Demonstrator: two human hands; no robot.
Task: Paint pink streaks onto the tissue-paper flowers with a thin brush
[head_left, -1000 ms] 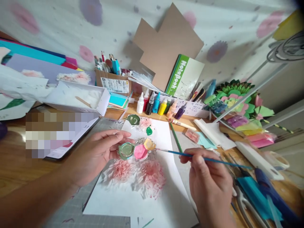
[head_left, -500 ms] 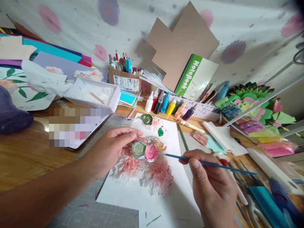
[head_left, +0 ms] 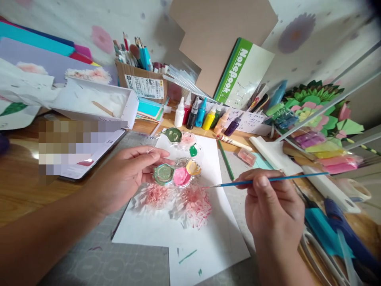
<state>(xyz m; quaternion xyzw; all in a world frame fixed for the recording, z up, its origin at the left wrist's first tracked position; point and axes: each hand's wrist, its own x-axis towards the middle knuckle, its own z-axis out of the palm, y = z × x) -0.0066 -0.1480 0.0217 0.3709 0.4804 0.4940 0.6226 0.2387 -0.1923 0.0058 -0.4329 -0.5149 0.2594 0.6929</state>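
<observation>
My left hand [head_left: 133,169] is closed on the left edge of a clear paint palette [head_left: 175,159], whose wells hold green, pink and ochre paint. Between the thumb and fingers of my right hand [head_left: 272,206] is a thin blue paintbrush [head_left: 238,183]. Its reddish tip points left, a little right of the pink well and apart from it. Below the palette, two ruffled paper flowers lie on white paper: a left flower [head_left: 157,196] and a right flower [head_left: 195,206], both white with pink-red tints. The palette hides part of their upper edges.
Several paint bottles [head_left: 210,118] stand behind the palette, beside a box of brushes and pencils [head_left: 139,81]. A white tray [head_left: 131,109] is at the left. Scissors [head_left: 317,254] and a green pencil [head_left: 226,159] lie to the right. A grey cutting mat [head_left: 133,264] is underneath.
The brush tip has come away from beside the palette's wells and now sits slightly right of them. My view has shifted, so the scene appears higher and more to the left.
</observation>
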